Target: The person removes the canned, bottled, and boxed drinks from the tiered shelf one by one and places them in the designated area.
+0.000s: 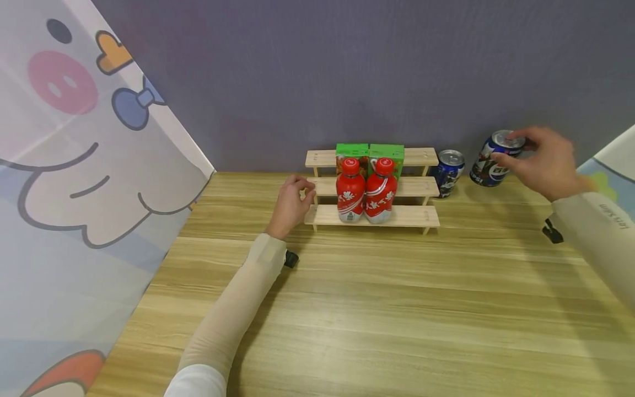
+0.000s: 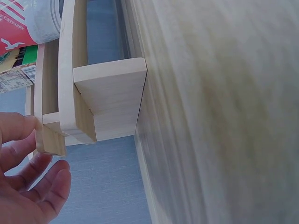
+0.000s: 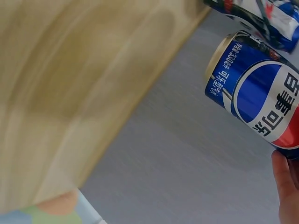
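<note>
A three-tier wooden shelf point(image 1: 412, 216) stands at the back of the table. My left hand point(image 1: 292, 204) is at its left end, thumb and fingertips pinching the end of a tier point(image 2: 49, 140) in the left wrist view. My right hand point(image 1: 548, 160) grips a blue soda can point(image 1: 488, 165) around its top rim. That can is slightly tilted, its base raised off the table in the right wrist view. A second blue soda can point(image 1: 448, 175) stands upright beside the shelf's right end.
Two red bottles point(image 1: 350, 193) stand side by side on the lowest tier. Behind them are two green cartons point(image 1: 387, 150) higher up. A grey wall panel point(image 1: 278, 82) rises behind the table point(image 1: 387, 309), and a cartoon-printed panel point(image 1: 99, 182) borders the left.
</note>
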`<state>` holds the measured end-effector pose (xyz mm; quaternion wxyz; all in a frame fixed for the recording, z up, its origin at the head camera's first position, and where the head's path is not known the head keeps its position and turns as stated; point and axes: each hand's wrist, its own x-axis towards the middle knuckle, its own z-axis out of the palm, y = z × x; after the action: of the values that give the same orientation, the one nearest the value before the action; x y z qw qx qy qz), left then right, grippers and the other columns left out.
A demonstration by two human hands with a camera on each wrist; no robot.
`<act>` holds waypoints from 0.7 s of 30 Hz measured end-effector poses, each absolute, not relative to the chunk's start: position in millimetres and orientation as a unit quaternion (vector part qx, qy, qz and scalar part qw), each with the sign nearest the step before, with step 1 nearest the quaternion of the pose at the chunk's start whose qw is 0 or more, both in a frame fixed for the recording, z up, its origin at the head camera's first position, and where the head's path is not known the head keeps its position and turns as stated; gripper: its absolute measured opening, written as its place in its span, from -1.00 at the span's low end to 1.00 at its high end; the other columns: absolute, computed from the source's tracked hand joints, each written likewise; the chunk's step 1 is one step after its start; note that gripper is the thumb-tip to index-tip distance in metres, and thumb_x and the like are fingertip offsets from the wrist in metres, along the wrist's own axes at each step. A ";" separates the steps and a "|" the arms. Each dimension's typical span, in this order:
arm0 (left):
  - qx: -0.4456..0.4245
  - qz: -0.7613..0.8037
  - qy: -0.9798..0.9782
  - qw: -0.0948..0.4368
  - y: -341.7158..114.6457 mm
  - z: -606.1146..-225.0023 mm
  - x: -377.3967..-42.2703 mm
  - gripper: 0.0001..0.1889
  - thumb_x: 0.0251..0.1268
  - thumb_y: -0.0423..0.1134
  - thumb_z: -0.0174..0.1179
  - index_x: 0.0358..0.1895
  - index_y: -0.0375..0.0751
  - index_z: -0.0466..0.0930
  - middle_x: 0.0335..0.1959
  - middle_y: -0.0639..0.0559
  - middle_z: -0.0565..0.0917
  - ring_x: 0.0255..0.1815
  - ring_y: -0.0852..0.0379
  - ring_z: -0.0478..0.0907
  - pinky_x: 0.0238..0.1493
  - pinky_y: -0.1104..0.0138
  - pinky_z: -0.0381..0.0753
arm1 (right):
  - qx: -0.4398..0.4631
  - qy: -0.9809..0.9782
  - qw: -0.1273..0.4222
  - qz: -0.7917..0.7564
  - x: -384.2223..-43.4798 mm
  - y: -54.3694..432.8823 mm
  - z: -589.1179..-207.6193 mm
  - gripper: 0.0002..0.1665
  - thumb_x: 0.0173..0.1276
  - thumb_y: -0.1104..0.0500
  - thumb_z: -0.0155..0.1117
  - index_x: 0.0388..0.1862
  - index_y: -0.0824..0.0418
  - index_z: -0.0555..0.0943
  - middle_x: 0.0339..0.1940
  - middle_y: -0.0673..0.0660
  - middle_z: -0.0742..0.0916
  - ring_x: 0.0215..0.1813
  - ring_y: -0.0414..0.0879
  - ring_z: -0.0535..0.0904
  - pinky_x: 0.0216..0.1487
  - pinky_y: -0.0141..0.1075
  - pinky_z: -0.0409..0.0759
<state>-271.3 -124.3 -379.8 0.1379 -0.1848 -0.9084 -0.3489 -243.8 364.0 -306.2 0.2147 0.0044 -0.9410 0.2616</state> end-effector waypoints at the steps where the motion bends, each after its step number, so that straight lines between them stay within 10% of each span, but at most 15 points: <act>1: -0.184 -0.348 -0.909 0.138 -124.3 -380.0 -271.1 -0.81 0.31 -0.32 0.19 -0.09 -0.32 0.65 -0.11 -0.09 0.48 -0.37 0.03 0.40 -0.37 0.25 0.42 | 0.003 -0.941 0.210 0.266 -244.6 364.3 -309.4 -0.34 0.15 -0.11 0.40 0.13 0.25 0.55 0.07 0.29 0.57 -0.15 -0.25 0.44 -0.21 -0.46 0.25; 6: -0.181 -0.349 -0.909 0.137 -124.1 -380.2 -270.7 -0.82 0.32 -0.30 0.19 -0.10 -0.31 0.65 -0.12 -0.07 0.47 -0.34 -0.01 0.42 -0.36 0.25 0.42 | -0.010 -0.941 0.170 0.293 -246.8 365.4 -321.9 -0.28 0.18 -0.13 0.38 0.20 0.25 0.50 0.16 0.30 0.53 0.07 0.29 0.44 -0.06 -0.33 0.36; 21: -0.180 -0.343 -0.912 0.137 -124.2 -380.2 -271.7 -0.81 0.33 -0.29 0.18 -0.10 -0.29 0.65 -0.11 -0.07 0.47 -0.14 -0.08 0.48 -0.20 0.23 0.46 | 0.008 -0.936 0.129 0.326 -252.5 363.5 -344.2 -0.29 0.22 -0.12 0.34 0.19 0.31 0.45 0.27 0.38 0.44 0.13 0.44 0.39 0.04 0.25 0.31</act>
<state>-271.7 -124.2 -380.2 0.1369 -0.1802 -0.9117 -0.3429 -252.5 363.5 -344.2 0.1291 0.0083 -0.9365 0.3261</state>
